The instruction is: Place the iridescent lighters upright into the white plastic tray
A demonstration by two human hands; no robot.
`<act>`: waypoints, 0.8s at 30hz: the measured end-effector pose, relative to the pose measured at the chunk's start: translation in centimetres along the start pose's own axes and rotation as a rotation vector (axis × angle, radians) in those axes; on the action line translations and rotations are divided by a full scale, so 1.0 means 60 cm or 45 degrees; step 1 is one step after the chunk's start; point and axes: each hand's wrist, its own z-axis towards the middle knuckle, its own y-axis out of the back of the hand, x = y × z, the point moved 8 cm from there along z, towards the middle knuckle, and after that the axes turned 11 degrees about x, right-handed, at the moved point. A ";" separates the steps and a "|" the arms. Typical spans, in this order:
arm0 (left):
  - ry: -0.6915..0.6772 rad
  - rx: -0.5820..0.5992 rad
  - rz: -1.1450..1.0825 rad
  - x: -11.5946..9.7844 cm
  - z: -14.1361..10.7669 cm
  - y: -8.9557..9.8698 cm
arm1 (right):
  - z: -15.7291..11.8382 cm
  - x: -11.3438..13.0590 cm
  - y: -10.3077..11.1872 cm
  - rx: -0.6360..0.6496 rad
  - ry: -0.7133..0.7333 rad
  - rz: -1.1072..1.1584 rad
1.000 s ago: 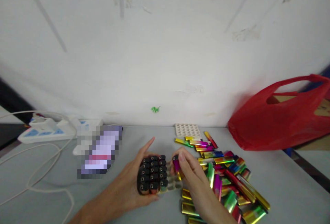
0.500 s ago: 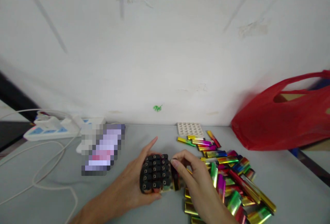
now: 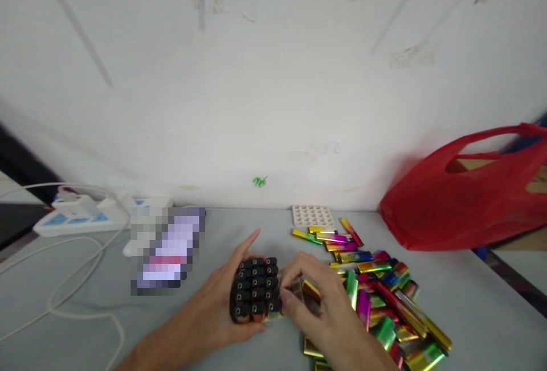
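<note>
A block of several black-topped lighters (image 3: 257, 284), standing upright side by side in rows, is held in my left hand (image 3: 220, 297). My left fingers wrap round the left side of the block, and one fingertip points up past its far edge. Each black top has a small ring-shaped hole. My right hand (image 3: 318, 297) is at the block's right edge, thumb and index finger pinched together; what lies between them is mostly hidden. Right beside that hand is a loose pile of shiny lighters (image 3: 386, 331) in gold, red, green, purple and blue.
Near the wall lies a white tray with holes (image 3: 313, 215). A red plastic bag (image 3: 457, 206) stands at the right. At the left are a power strip (image 3: 81, 217) with white cables and a phone (image 3: 171, 251) with a blurred screen. The grey table (image 3: 171, 325) meets the wall.
A dark-topped lighter that my right fingers held upright beside the block no longer shows there. My right fingers have curled in lower against the block's right edge. My left hand keeps its hold.
</note>
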 end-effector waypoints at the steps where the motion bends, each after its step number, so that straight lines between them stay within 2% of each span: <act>1: -0.002 -0.001 0.000 0.001 0.000 0.000 | 0.000 0.002 0.000 0.011 0.014 0.035; 8: -0.016 -0.018 0.060 0.002 0.000 0.001 | 0.000 0.010 -0.010 0.159 0.049 0.068; 10: -0.008 -0.015 0.078 0.002 -0.001 0.001 | -0.001 0.010 -0.008 0.127 0.059 0.052; 13: 0.030 -0.007 0.103 0.006 -0.003 0.002 | -0.003 -0.002 0.008 -0.020 0.025 -0.026; 16: 0.063 -0.007 0.089 0.011 -0.004 0.003 | -0.003 -0.015 0.030 -0.222 -0.034 -0.303; 19: 0.073 -0.012 0.064 0.011 -0.003 0.003 | 0.001 -0.021 0.042 -0.317 -0.073 -0.635; 24: 0.073 -0.003 0.001 0.012 -0.004 0.000 | 0.006 -0.055 0.029 -0.196 -0.190 -1.050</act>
